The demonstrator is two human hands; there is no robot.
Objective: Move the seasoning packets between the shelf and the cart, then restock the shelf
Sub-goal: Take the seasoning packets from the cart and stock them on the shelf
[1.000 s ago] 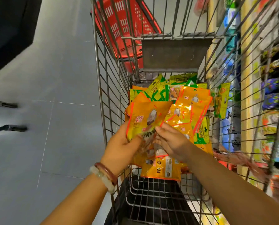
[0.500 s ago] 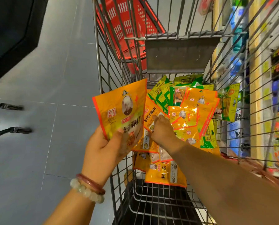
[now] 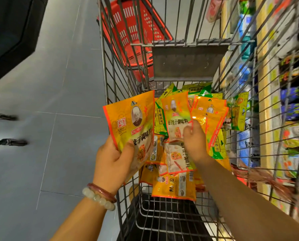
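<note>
head | left hand (image 3: 113, 164) fingers clamp orange packet (image 3: 133, 122) | right hand (image 3: 194, 141) fingers pinch second packet (image 3: 177, 117)

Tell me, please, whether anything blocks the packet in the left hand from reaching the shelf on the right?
Yes: the cart's wire side wall stands between the orange packet in the left hand and the shelf.

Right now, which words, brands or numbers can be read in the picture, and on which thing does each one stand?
"饺子调味料": orange packet in the left hand; the first character is half hidden.
"子调味料": packet at the right hand, blurred.
Red square logo and red banner on the left packet: too small to read.
Green packets, barcode digits, shelf goods: too blurred to read.
</note>
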